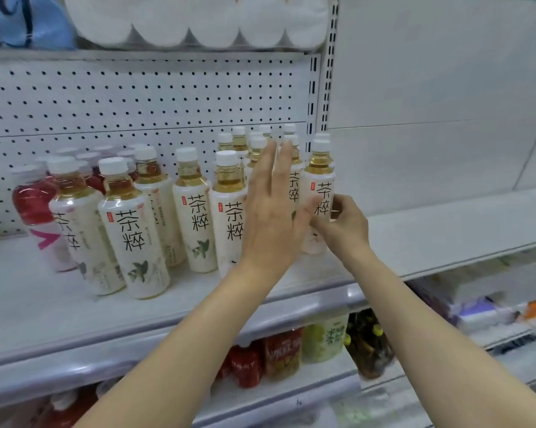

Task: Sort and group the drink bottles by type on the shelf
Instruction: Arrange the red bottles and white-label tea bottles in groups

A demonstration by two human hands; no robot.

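On the white metal shelf (pixel 414 236) backed by perforated pegboard (pixel 106 97), white-labelled tea bottles with white caps (pixel 137 230) stand upright, caps up, grouped from centre to the right upright. Red drink bottles (pixel 35 199) stand at far left. Left hand (pixel 272 211), fingers straight, lies flat against the front bottles. Right hand (pixel 343 223) pinches the rightmost tea bottle (pixel 319 186).

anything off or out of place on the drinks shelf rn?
Mostly tidy: nothing spilled or visibly damaged. One oddity: a red drink bottle at the far left stands pressed against the front white-label tea bottles, out of type. Left hand is flat against the right-hand tea cluster; right hand grips the rightmost tea bottle.
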